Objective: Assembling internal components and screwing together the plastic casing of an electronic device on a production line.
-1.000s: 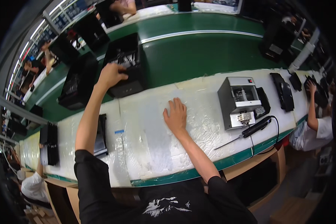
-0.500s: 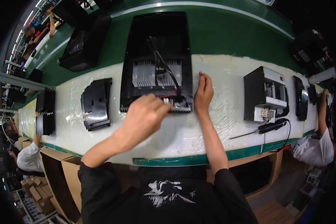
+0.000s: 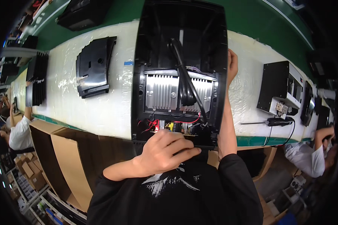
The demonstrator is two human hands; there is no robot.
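Observation:
A black plastic housing (image 3: 179, 22) stands open toward me, its near end past the bench's front edge and close to my shirt. Inside it sit silver finned heat sinks (image 3: 161, 92), with a bundled black cable (image 3: 184, 80) lying across them. Red wires (image 3: 189, 120) and small yellow and white connectors run along the near end. At those connectors is my left hand (image 3: 165, 152), fingers curled and closed; its fingertips hide whatever they pinch. My right hand (image 3: 232, 67) grips the housing's right side wall, part of it hidden behind that wall.
Left of the housing lie black plastic panels (image 3: 95, 65), with finned black parts (image 3: 37, 78) farther left. To the right stand a black-and-white metal box (image 3: 279, 86) and a corded electric screwdriver (image 3: 278, 122). Cardboard boxes (image 3: 69, 157) sit below the bench edge. Other people work at both sides.
The housing has come nearer to me, over the bench's front edge. My left hand has moved with its near end. My right hand, earlier flat beside the housing, now curls around its side.

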